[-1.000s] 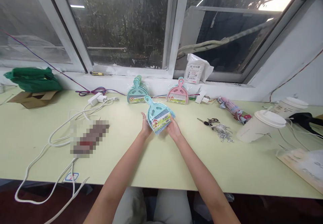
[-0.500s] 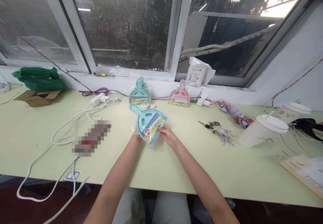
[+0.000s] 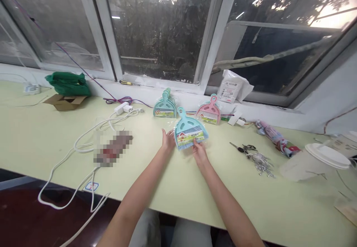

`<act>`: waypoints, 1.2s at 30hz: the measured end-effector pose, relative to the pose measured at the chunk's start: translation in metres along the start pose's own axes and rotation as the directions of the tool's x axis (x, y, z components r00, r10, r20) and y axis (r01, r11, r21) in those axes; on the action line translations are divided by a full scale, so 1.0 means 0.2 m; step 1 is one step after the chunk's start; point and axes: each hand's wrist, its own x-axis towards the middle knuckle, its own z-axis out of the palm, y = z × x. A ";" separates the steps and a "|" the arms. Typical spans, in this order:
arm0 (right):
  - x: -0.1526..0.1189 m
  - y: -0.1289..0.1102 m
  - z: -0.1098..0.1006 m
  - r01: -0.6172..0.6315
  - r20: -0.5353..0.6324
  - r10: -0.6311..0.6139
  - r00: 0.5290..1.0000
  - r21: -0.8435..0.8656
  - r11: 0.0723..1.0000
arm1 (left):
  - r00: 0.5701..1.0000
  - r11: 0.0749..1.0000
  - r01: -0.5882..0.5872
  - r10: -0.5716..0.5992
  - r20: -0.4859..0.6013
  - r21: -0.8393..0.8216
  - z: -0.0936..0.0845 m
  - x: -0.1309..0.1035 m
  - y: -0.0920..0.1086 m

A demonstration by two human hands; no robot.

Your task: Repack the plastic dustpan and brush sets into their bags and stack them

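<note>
A light-blue dustpan and brush set, wrapped in clear plastic with a printed label, is held above the table with its handle pointing up and away. My right hand grips its lower edge, thumb on the label and fingers behind. My left hand is at the set's left edge, thumb apart and fingers stretched out, their tips partly hidden by the wrap. Behind it, several green sets stand together against the wall. Pink sets lean there too, to the right.
Keys, a folded patterned umbrella and a lidded cup lie to the right. White cables, a blurred object, a cardboard box and a green bag occupy the left. A white package rests on the sill.
The light-blue set has turned from tilted to nearly upright, closer to the standing sets. My left hand has moved from beneath it to its left edge. The view has shifted left.
</note>
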 end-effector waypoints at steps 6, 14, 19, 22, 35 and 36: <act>0.09 -0.01 -0.13 0.055 -0.090 -0.056 0.994 -0.018 0.998 | 0.994 0.967 -0.068 0.044 0.104 0.245 0.02 0.02 -0.11; 0.10 -0.07 -0.16 -0.136 0.014 0.139 0.990 -0.144 0.980 | 0.996 0.935 0.059 -0.079 0.042 0.349 -0.06 0.04 -0.14; 0.12 -0.22 -0.25 -0.149 0.058 0.228 0.972 -0.601 0.786 | 0.994 0.939 0.107 -0.113 -0.002 0.326 -0.09 0.05 -0.09; 0.12 -0.29 -0.31 0.137 0.039 -0.216 0.976 -0.877 0.461 | 0.995 0.938 0.099 -0.104 -0.005 0.333 -0.10 0.03 -0.03; 0.15 -0.23 -0.37 0.610 0.570 -0.356 0.741 -0.792 0.002 | 0.975 0.892 0.153 -0.205 0.080 0.425 -0.10 -0.03 0.02; 0.15 -0.23 -0.38 0.599 0.553 -0.363 0.750 -0.801 0.016 | 0.971 0.878 0.145 -0.215 0.104 0.456 -0.10 -0.03 0.02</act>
